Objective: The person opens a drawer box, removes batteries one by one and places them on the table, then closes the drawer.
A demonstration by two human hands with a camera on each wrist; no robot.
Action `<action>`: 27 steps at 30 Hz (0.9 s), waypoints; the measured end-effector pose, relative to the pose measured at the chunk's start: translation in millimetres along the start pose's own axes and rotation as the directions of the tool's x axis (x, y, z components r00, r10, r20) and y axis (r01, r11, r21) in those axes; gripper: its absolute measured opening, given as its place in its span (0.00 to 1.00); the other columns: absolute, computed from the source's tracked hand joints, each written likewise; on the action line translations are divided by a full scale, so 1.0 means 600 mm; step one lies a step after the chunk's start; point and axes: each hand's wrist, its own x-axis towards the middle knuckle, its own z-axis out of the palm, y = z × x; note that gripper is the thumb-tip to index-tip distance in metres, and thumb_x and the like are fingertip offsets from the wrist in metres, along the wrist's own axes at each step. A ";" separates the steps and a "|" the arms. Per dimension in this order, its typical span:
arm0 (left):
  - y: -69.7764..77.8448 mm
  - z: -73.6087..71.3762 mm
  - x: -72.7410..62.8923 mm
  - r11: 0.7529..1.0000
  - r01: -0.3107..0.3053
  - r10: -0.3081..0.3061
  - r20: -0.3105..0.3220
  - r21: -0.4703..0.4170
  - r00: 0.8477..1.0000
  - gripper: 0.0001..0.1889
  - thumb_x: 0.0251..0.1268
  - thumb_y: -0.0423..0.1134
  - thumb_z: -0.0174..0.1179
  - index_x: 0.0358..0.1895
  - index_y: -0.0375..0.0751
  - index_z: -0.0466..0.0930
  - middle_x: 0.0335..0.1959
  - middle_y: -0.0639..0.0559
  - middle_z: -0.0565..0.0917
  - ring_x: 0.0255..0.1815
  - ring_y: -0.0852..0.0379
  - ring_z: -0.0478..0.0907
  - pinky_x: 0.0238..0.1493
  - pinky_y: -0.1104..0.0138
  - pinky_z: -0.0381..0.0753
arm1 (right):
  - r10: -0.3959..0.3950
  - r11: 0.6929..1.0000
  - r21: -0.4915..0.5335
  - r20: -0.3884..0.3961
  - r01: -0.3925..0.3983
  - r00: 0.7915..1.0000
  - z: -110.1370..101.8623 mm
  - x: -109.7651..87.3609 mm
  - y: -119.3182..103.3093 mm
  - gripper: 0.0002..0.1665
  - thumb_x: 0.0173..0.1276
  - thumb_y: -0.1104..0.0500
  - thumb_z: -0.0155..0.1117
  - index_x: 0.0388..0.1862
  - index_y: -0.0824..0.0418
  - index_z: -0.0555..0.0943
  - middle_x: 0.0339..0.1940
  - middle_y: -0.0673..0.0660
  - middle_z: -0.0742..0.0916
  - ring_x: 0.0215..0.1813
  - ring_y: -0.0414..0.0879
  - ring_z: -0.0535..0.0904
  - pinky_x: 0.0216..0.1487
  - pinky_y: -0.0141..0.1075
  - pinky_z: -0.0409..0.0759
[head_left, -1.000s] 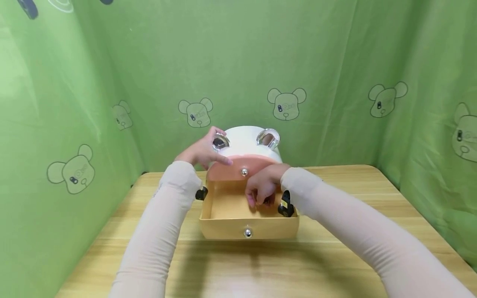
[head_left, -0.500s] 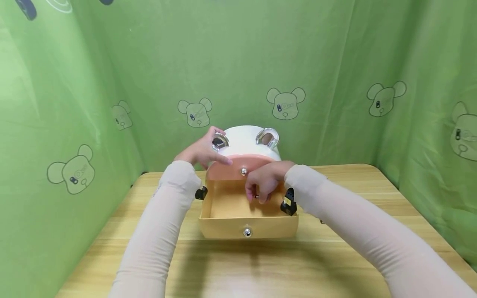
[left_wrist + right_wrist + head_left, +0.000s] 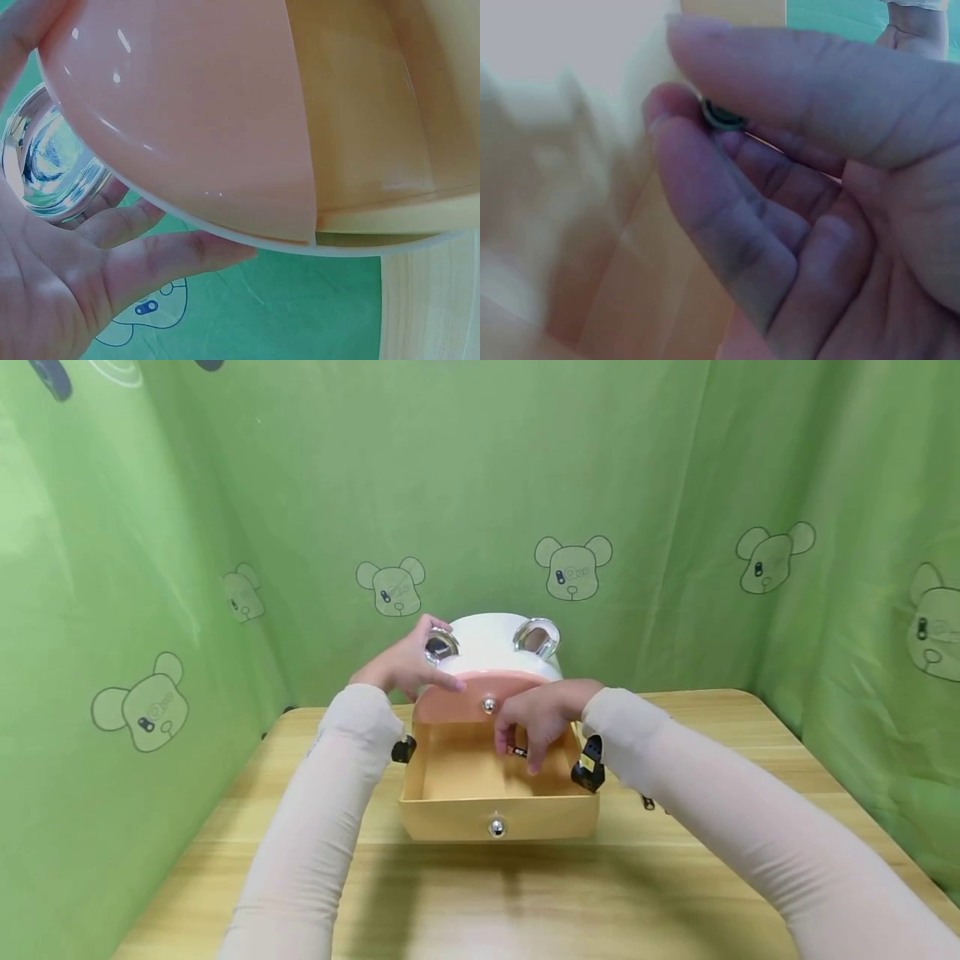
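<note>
A white storage box (image 3: 487,639) with a rounded top and silver ring-shaped ears stands on the table. Its pink upper drawer front (image 3: 480,695) is shut, while the yellow lower drawer (image 3: 450,818) is pulled out. My left hand (image 3: 408,662) holds the box's upper left side around one silver ear (image 3: 52,154), thumb on the pink front. Over the right part of the open drawer, my right hand (image 3: 540,720) pinches a small dark cylinder (image 3: 724,116) between thumb and fingers. Its round end shows in the right wrist view; most of it is hidden.
Small dark items (image 3: 647,802) lie on the wooden table (image 3: 675,877) right of the drawer, partly behind the right sleeve. Black wrist cameras sit close to both drawer sides. A green curtain (image 3: 465,485) encloses the table's back and sides.
My right hand has risen a little from the drawer floor and shifted right, with the small dark cylinder in its fingers. My left hand stays on the box.
</note>
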 end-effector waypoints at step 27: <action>0.002 0.000 0.003 1.000 0.007 -0.007 0.006 0.007 1.000 0.52 0.38 0.35 0.80 0.66 0.59 0.53 0.63 0.40 0.64 0.55 0.38 0.71 0.30 0.51 0.86 | -0.020 0.995 0.093 -0.112 0.031 0.993 -0.002 -0.048 0.027 0.26 0.47 0.63 0.80 0.46 0.60 0.81 0.43 0.49 0.82 0.48 0.51 0.76 0.49 0.38 0.78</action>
